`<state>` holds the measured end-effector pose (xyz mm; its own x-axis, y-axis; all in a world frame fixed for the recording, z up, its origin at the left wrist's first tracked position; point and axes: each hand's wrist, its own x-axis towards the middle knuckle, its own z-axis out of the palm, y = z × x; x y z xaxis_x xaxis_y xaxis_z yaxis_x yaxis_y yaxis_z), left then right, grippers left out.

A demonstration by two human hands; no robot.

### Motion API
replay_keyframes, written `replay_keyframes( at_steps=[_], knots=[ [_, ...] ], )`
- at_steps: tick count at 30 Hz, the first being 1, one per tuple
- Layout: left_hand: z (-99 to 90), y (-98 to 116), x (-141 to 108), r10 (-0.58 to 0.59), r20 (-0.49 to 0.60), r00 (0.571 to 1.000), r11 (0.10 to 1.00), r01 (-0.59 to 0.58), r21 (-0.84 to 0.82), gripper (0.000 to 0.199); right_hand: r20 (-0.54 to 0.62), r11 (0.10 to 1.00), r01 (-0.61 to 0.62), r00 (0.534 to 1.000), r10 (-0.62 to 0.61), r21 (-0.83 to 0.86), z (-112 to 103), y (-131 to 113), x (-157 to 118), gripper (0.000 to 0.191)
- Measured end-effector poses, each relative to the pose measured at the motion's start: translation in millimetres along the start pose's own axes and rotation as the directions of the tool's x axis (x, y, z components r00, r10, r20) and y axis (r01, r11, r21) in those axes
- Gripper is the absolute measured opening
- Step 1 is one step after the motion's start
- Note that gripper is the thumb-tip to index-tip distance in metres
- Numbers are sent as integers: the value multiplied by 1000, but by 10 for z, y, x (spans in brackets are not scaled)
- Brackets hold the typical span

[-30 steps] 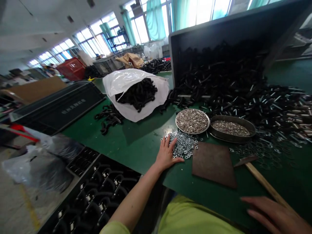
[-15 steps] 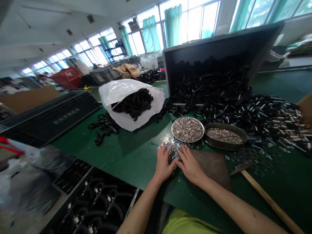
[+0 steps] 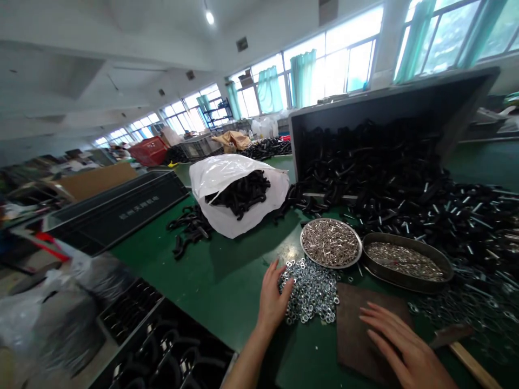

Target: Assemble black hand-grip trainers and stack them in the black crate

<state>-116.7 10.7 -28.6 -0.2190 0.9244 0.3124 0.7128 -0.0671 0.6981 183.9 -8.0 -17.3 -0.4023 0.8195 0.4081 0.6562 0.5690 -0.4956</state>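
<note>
My left hand (image 3: 272, 300) lies flat on the green table (image 3: 219, 281), fingers spread, touching the left edge of a heap of small silver washers (image 3: 311, 292). My right hand (image 3: 399, 346) rests open and flat on a dark brown square plate (image 3: 357, 329) to the right of the washers, holding nothing. Just beyond the washers stand a round metal dish of small silver pins (image 3: 331, 243) and a second shallow pan of metal bits (image 3: 405, 261).
A tipped grey bin (image 3: 389, 102) spills black curved parts (image 3: 397, 183) across the right side. A white bag (image 3: 227, 178) holds more black parts. A hammer (image 3: 458, 343) lies at right. A black crate (image 3: 162, 346) with parts sits below the table's left edge.
My right hand has drawn back from the washer heap onto the brown plate. My left hand stays at the heap's left edge. The view has tilted upward.
</note>
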Motion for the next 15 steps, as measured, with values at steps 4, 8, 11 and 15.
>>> replay_keyframes(
  at_steps=[4, 8, 11, 15],
  knots=[
    [106, 129, 598, 60, 10, 998, 998, -60, 3, 30, -38, 996, -65, 997, 63, -58, -369, 311, -190, 30],
    [385, 400, 1532, 91, 113, 989, 995, -86, -43, 24, -104, 974, -216, 973, 208, -72, -655, 587, -293, 29],
    [673, 565, 2175, 84, 237, 968, 994, -64, -94, 13, -91, 940, -336, 940, 330, -63, -862, 668, -271, 29],
    [1025, 692, 2698, 66, 438, 896, 984, 14, -177, 10, -95, 894, -445, 894, 438, -57, -1195, 747, -165, 31]
  ],
)
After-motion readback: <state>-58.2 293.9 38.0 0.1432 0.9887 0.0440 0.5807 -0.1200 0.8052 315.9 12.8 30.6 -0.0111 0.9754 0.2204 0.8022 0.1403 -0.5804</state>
